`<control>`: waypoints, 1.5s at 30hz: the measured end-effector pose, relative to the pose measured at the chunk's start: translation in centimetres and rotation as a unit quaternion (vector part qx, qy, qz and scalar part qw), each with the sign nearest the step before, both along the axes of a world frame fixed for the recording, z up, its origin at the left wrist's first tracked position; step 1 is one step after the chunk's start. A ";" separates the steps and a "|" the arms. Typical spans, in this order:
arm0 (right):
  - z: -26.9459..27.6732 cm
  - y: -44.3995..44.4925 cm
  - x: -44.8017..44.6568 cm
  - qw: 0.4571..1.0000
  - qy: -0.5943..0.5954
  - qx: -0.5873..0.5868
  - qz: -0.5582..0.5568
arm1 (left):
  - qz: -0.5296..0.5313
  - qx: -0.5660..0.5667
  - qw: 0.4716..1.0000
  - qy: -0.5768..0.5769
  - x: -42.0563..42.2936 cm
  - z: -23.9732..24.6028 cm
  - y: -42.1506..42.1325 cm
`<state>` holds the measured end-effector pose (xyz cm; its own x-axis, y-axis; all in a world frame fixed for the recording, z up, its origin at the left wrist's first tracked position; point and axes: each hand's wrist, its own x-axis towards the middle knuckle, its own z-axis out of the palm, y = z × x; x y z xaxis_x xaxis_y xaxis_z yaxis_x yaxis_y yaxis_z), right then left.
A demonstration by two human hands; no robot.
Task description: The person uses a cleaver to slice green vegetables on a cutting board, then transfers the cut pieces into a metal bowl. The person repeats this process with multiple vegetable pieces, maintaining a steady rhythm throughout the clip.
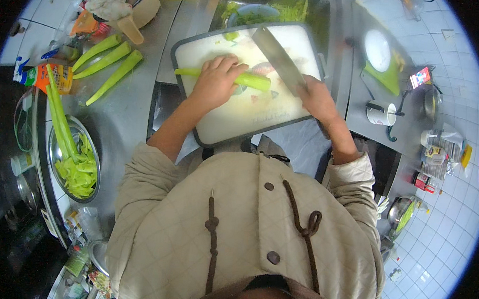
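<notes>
A white cutting board (241,118) with a dark rim and printed pictures lies at a slant before me. My left hand (217,82) presses down on a peeled green stalk, likely celtuce (257,81), laid across the board. The stalk's thick cut end sticks out to the right of my fingers, and its thin end reaches the left rim. In my right hand (316,97) is a cleaver (277,55), its blade angled up and left over the board, apart from the stalk. A small green offcut (231,36) sits near the far rim.
Several peeled stalks (112,61) lie on the steel counter (131,97) at left, near a metal bowl (99,169) of green slices and stalks. Beyond the board, a sink (318,39) holds peelings and a blue bowl (252,12). At right are a mug (385,114) and a lit phone (420,77).
</notes>
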<state>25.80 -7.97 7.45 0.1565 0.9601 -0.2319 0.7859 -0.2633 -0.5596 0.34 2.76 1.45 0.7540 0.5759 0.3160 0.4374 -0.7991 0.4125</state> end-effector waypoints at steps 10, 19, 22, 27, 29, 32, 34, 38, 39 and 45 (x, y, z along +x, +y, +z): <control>1.6 -1.3 0.0 0.999 -0.034 -0.029 0.030 | -0.070 0.025 0.992 -0.107 3.2 -3.1 -1.1; 5.9 -4.5 -0.8 0.995 -0.092 -0.008 0.043 | -0.053 0.057 0.986 -0.145 4.4 -3.0 -1.5; 6.8 -5.2 -1.4 0.990 -0.112 -0.055 0.069 | -0.053 0.065 0.986 -0.141 4.4 -3.0 -1.6; 7.3 -5.7 -1.5 0.984 -0.131 -0.071 0.101 | -0.055 0.049 0.986 -0.146 4.4 -3.2 -1.5; 7.5 -5.5 -1.7 0.981 -0.140 -0.082 0.103 | -0.058 0.039 0.986 -0.150 4.5 -3.4 -1.5; 6.6 -5.5 -1.2 0.982 -0.135 -0.062 0.118 | -0.062 0.027 0.985 -0.156 4.5 -3.1 -1.4; 6.3 -5.2 -1.1 0.978 -0.144 -0.070 0.130 | -0.064 0.027 0.984 -0.165 4.4 -3.0 -1.4; 1.8 -5.3 -1.3 0.972 -0.186 -0.024 0.144 | -0.029 0.004 0.990 -0.139 4.3 -3.1 -1.2; 0.7 -5.3 -1.2 0.974 -0.177 -0.022 0.139 | 0.012 0.011 0.994 -0.110 4.1 -2.4 -1.3; -0.9 -4.2 -0.2 0.992 -0.109 0.005 0.070 | 0.012 -0.062 0.996 -0.055 0.9 -0.8 -0.3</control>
